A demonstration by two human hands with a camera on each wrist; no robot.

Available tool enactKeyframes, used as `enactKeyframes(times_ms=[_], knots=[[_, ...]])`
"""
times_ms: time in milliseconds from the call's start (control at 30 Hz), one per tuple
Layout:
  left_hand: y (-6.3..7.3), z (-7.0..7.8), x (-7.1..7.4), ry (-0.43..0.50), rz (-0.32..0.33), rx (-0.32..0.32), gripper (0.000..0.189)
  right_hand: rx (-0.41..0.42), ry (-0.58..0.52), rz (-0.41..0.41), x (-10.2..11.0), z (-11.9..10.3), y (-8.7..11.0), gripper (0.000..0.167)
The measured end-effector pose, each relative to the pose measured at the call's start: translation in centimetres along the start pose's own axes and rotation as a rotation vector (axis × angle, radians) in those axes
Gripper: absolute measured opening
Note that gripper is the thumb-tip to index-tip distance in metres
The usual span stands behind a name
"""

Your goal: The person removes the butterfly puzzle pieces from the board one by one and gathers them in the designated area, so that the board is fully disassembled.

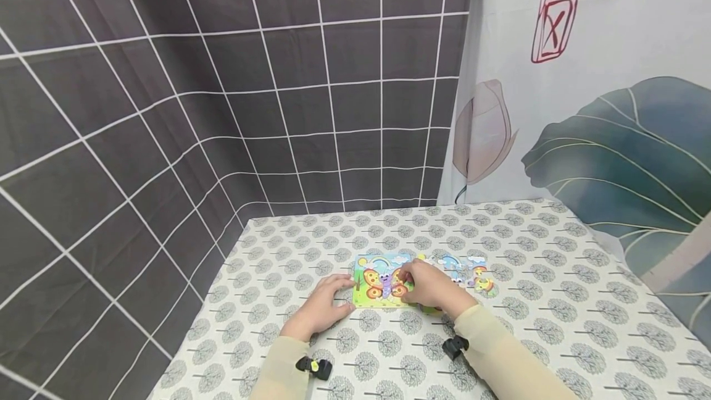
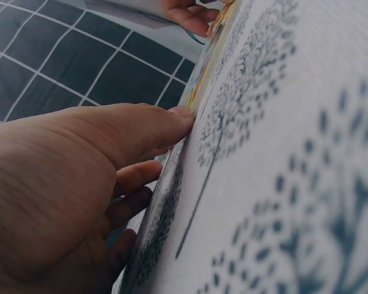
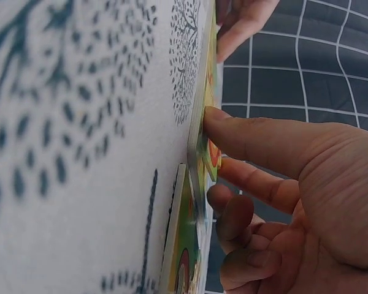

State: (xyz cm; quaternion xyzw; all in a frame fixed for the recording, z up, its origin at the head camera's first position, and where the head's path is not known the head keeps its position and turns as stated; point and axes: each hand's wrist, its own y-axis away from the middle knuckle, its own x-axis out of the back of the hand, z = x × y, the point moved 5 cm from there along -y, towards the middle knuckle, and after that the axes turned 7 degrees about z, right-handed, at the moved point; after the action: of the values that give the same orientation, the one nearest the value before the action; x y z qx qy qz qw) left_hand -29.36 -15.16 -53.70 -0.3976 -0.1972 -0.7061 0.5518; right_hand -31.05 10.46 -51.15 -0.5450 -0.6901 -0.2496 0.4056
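Head view: a butterfly puzzle board (image 1: 380,280) lies flat on the tree-patterned bench (image 1: 555,301), its long side running left to right. The left hand (image 1: 324,301) rests relaxed fingers on the board's left edge; the right hand (image 1: 430,283) pinches a piece over the board's right part. Loose pieces (image 1: 472,271) lie right of the board.

Left wrist view: the left fingertips (image 2: 181,113) touch the board's edge.

Right wrist view: the right fingers (image 3: 218,119) press a piece at the board; seating it well likely needs steady bracing and flat pressure.

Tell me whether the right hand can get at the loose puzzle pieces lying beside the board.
Probably yes: the loose pieces lie just beyond the right hand, with nothing between them on the tablecloth.
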Motion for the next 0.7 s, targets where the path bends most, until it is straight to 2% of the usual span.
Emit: enactKeyframes(times_ms=[267, 500, 700], knots=[[0.02, 0.12, 0.01, 0.003, 0.001, -0.007, 0.051, 0.033, -0.040, 0.019, 0.12, -0.11, 0.06, 0.040], [-0.05, 0.00, -0.03, 0.008, 0.002, -0.007, 0.050, 0.024, -0.077, -0.004, 0.27, 0.35, -0.02, 0.034], [-0.02, -0.20, -0.15, 0.016, 0.003, -0.006, 0.051, 0.030, -0.082, 0.007, 0.52, 0.24, 0.23, 0.028]])
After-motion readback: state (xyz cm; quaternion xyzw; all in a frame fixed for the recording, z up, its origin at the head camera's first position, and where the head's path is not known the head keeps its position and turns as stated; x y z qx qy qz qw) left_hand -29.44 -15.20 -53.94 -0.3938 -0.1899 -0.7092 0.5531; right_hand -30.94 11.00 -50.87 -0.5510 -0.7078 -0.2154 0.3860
